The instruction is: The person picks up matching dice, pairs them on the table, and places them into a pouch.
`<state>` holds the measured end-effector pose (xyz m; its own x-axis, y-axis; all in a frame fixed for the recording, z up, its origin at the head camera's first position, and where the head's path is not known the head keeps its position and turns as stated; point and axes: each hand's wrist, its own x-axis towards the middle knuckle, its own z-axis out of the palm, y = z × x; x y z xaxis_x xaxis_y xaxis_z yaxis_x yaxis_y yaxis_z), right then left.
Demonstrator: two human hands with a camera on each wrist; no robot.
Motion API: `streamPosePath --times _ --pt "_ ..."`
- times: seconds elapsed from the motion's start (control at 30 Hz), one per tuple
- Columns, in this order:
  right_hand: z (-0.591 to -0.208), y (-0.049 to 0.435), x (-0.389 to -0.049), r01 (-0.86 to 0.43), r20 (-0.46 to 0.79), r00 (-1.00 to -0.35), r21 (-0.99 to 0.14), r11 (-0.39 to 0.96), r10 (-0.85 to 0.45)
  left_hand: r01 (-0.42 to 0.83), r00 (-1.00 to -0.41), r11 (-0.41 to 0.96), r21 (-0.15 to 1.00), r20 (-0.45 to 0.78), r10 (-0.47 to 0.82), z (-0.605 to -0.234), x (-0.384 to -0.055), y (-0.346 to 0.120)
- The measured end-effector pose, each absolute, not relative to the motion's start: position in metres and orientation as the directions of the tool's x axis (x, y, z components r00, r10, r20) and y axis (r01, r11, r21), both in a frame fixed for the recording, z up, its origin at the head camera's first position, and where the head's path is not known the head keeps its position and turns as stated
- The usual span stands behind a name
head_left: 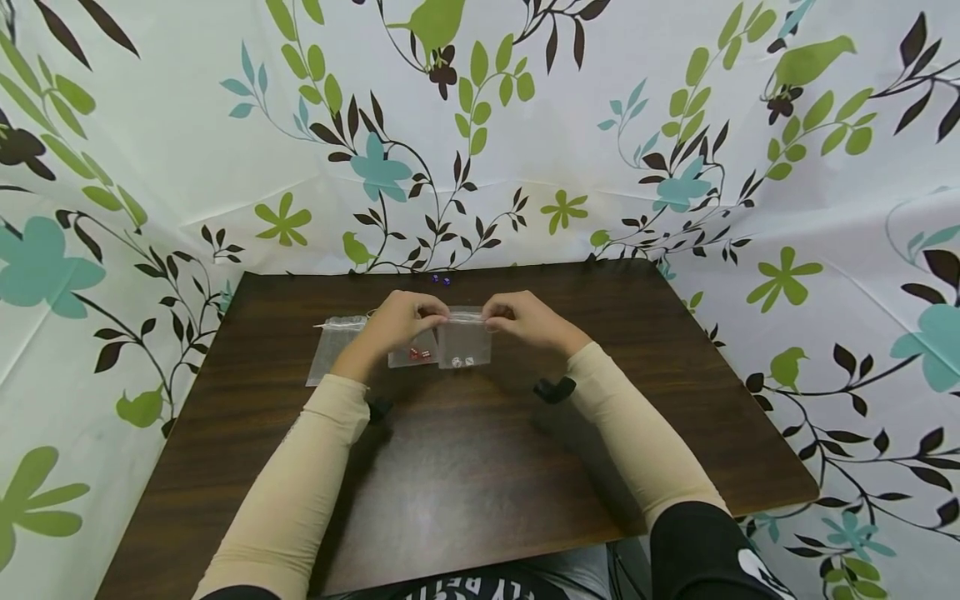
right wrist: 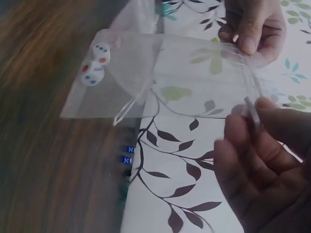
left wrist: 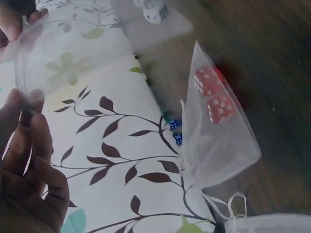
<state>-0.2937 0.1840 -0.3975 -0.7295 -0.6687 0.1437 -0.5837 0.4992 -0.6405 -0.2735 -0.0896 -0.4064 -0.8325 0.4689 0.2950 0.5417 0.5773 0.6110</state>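
Got a sheer white mesh pouch, fine weave, roughly rectangular, gathered into ridges along the mouth, with two white dice, rounded corners, red and blue pips, down in the bottom at 6 o'clock. Clamped at the mouth from both sides: pinched by left hand at the 10 o'clock corner, by right hand at the 2 o'clock corner, thumbs against fingers on each. So placed right between the two hands, well apart from each other; can't tell about bottom-to-table contact. See a second mesh pouch just beside at 8 o'clock, with red dice inside, square-edged, white pips. At 9 o'clock, beyond the left hand, a third mesh pouch, limp and flat, contents unclear. At 11 o'clock, two small blue dice, loose near the far edge. Underneath, a dark wood-grain tabletop, dull sheen; at 12 o'clock, white cloth, leaf-and-bird print, lightly creased
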Motion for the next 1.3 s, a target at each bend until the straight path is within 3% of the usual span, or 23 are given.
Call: streamPosePath --times 0.3,0.5,0.7,1.3 --pt "-0.409 0.188 -0.305 -0.377 0.033 -0.797 -0.807 0.454 -0.603 0.466 -0.866 0.541 0.7 0.235 0.442 -0.415 -0.284 -0.092" --pt "-0.412 0.19 -0.31 -0.354 -0.007 -0.829 -0.768 0.533 -0.559 0.406 -0.895 0.565 0.718 0.189 0.403 -0.423 -0.29 -0.094" --pt "-0.412 0.193 -0.315 -0.393 -0.009 -0.806 -0.739 0.547 -0.591 0.346 -0.923 0.601 0.721 0.145 0.356 -0.426 -0.292 -0.095" --pt "-0.423 0.216 -0.327 -0.327 0.01 -0.874 -0.753 0.571 -0.487 0.34 -0.936 0.623 0.705 0.191 0.294 -0.428 -0.294 -0.102"
